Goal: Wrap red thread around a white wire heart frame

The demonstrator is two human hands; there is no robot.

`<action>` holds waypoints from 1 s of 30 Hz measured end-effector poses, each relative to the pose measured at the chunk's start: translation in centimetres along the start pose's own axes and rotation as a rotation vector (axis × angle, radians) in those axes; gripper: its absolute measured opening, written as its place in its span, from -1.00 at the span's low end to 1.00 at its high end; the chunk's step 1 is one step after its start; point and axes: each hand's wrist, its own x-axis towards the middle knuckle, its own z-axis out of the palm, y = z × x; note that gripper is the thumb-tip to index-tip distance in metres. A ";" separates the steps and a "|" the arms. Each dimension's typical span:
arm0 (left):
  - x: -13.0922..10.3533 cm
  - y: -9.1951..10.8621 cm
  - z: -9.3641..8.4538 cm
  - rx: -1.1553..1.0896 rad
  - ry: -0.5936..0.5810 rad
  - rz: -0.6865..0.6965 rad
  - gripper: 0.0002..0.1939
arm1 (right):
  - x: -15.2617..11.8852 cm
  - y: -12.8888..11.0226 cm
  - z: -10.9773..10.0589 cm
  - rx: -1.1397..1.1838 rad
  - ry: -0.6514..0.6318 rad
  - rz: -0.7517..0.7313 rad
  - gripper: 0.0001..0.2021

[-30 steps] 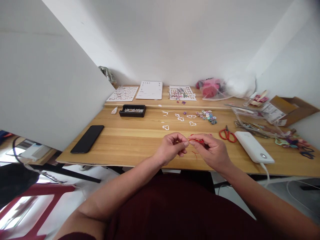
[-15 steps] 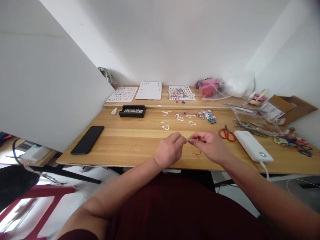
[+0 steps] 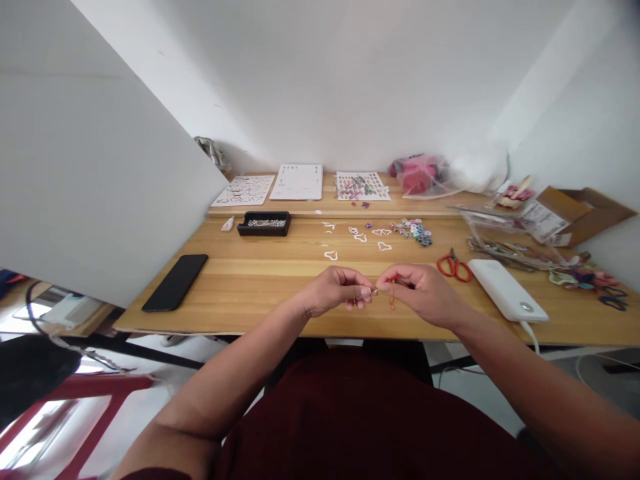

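My left hand (image 3: 339,292) is closed in a pinch, thumb against fingers, on a small shiny piece (image 3: 375,292) too tiny to name. My right hand (image 3: 423,293) meets it fingertip to fingertip, closed on a thin red cord (image 3: 393,305) whose loose end hangs below the fingers. Both hands are above the front part of the wooden table. Beyond them lie white cut-out outline shapes (image 3: 385,247) and a cluster of colourful beads (image 3: 413,230). Red-handled scissors (image 3: 455,267) rest just past my right hand.
A black phone (image 3: 175,283) lies at left, near a black tray (image 3: 265,224) of small bits. On the right are a white power bank (image 3: 507,291) with a cable, a clear pouch (image 3: 515,248) of tools and an open cardboard box (image 3: 583,213). Patterned sheets (image 3: 297,181) lie along the back ledge.
My left hand has turned so that its thumb and fingertips show, with the small shiny piece between them. The red cord's hanging end has shifted; my right hand stays nearly in place.
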 end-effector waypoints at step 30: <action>0.4 -0.2 1.1 0.263 0.240 0.179 -0.70 | -0.2 -0.2 0.5 -0.056 0.042 -0.027 -0.79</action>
